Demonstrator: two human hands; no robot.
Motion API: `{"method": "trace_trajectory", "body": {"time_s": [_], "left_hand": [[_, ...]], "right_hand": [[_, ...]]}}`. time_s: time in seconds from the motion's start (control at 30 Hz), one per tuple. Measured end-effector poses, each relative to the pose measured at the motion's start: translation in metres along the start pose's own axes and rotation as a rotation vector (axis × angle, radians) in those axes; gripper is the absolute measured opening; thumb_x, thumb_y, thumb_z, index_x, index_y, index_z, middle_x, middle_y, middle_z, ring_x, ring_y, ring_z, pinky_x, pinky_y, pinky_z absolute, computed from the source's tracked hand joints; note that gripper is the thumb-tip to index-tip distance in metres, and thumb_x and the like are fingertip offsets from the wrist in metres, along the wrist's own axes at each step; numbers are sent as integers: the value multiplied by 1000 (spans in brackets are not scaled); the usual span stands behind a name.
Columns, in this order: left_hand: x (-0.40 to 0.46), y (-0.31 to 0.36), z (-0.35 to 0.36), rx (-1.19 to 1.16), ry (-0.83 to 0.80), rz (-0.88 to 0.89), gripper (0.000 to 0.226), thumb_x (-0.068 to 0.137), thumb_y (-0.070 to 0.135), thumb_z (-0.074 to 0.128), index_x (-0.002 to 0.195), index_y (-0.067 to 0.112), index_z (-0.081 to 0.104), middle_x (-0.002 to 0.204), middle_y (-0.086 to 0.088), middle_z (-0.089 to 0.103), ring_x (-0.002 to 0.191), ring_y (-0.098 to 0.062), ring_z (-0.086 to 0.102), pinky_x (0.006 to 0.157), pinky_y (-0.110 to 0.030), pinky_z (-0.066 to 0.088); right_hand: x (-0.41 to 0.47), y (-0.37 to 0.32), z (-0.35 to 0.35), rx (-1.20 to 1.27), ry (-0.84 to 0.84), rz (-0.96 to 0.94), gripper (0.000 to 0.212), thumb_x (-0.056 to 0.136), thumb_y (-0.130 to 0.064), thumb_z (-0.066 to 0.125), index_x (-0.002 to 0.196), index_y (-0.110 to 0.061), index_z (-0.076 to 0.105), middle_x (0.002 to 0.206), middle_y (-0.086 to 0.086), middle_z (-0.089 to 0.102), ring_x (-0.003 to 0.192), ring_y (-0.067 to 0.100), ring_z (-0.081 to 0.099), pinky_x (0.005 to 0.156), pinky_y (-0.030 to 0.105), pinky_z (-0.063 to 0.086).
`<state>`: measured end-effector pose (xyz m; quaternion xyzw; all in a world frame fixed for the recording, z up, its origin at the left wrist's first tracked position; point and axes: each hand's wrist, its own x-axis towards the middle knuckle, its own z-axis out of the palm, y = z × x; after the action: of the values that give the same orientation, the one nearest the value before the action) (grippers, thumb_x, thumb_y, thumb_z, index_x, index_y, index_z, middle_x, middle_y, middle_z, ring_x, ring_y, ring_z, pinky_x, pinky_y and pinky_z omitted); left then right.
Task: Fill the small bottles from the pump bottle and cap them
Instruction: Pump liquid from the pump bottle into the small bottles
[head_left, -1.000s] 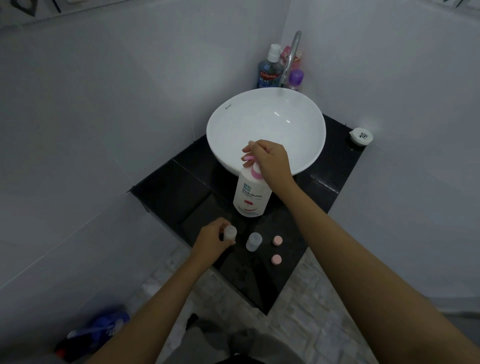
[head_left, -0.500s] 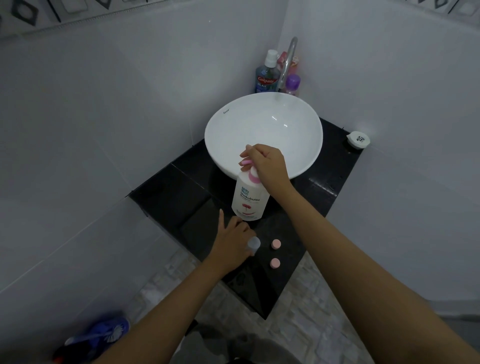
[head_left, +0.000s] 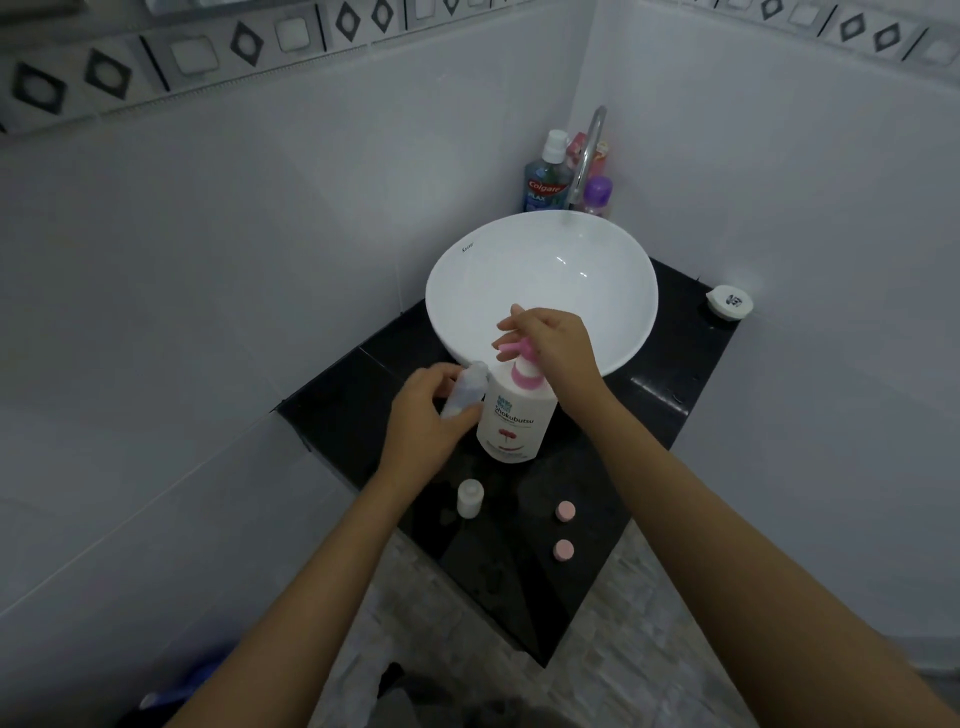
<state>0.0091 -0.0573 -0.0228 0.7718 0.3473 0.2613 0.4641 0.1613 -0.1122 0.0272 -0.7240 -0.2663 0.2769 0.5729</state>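
A white pump bottle (head_left: 511, 423) with a pink pump head stands on the black counter (head_left: 519, 582) in front of the basin. My right hand (head_left: 558, 348) rests on the pink pump head. My left hand (head_left: 423, 415) holds a small clear bottle (head_left: 465, 391) tilted up beside the pump bottle, its mouth near the spout. A second small bottle (head_left: 470, 498), white inside and uncapped, stands on the counter nearer me. Two pink caps (head_left: 565, 511) (head_left: 563, 549) lie to its right.
A white round basin (head_left: 540, 270) with a metal tap (head_left: 587, 150) takes up the back of the counter. Mouthwash (head_left: 543, 179) and a purple-capped bottle (head_left: 597, 195) stand in the corner behind it. A small white round container (head_left: 729, 303) sits at the counter's right corner. Walls close in on both sides.
My left hand set down one small bottle, took the other from the counter and lifted it up beside the pump spout. My right hand stayed on the pump head.
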Motion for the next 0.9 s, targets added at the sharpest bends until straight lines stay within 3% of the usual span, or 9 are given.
{"method": "trace_trajectory", "body": {"time_s": [0.23, 0.33, 0.47, 0.6, 0.8, 0.9], "left_hand": [[18, 16, -8, 46, 6, 69, 40, 80, 28, 71, 118, 20, 61, 109, -1, 53, 90, -3, 52, 67, -5, 41], [19, 17, -9, 51, 7, 101, 41, 79, 27, 72, 118, 20, 62, 106, -3, 51, 89, -3, 52, 69, -1, 42], [20, 17, -10, 66, 5, 117, 42, 78, 26, 73, 118, 19, 62, 104, -3, 51, 92, -8, 53, 69, 0, 41], [21, 22, -9, 26, 18, 138, 42, 78, 25, 73, 118, 17, 63, 103, -4, 51, 90, -6, 51, 73, 6, 37], [27, 18, -8, 6, -18, 125, 45, 77, 25, 75, 121, 19, 63, 102, -1, 49, 94, -8, 50, 74, 5, 37], [28, 14, -8, -7, -57, 108, 45, 78, 25, 74, 121, 22, 63, 99, 0, 48, 91, -6, 49, 73, 2, 40]], "right_hand": [[-2, 9, 6, -47, 48, -10, 36, 95, -19, 49, 86, 7, 72, 78, 21, 72, 68, 23, 68, 79, 32, 53], [0, 10, 5, -65, 51, -20, 33, 93, -16, 51, 84, 5, 73, 70, 12, 69, 55, 2, 63, 67, 14, 50], [3, 13, 7, -62, 81, -38, 31, 93, -12, 50, 84, 6, 73, 67, 10, 67, 51, -6, 60, 58, 3, 45], [4, 13, 8, -75, 90, -47, 31, 93, -11, 48, 87, 6, 74, 66, 2, 67, 55, -4, 62, 61, 7, 47], [8, 18, 10, -95, 114, -51, 40, 98, -18, 41, 90, 3, 75, 86, 14, 73, 81, 18, 66, 84, 29, 52], [8, 27, 13, -129, 108, -72, 42, 99, -19, 39, 87, -1, 75, 79, 9, 73, 77, 18, 66, 77, 31, 52]]}}
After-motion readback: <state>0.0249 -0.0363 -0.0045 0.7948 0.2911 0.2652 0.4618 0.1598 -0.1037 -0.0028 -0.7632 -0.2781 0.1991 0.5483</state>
